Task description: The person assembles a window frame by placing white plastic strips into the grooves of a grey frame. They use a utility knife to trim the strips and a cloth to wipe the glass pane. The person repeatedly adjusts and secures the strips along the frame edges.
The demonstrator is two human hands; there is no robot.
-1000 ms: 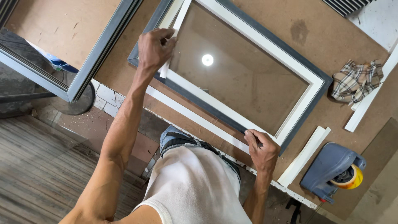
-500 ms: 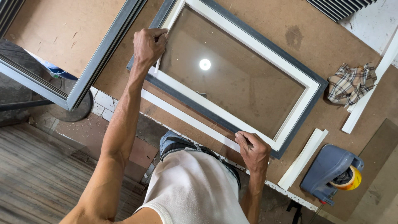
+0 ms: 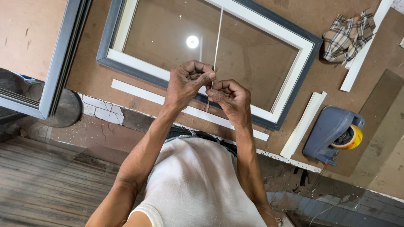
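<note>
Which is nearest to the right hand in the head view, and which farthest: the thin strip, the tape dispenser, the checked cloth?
From the right hand:
1. Thin strip: pinched in the fingers, running up over the glass.
2. Tape dispenser: on the board, to its right and lower.
3. Checked cloth: top right corner, farthest.

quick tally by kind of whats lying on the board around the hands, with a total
Framed glass panels: 2, the grey and white frame and the grey frame at the left.
Loose white strips: 3, front strip, short strip, far strip.
Thin strip pinched by left hand and right hand: 1.
Plaid cloth: 1.
Tape dispenser: 1.
Total: 8.
</note>
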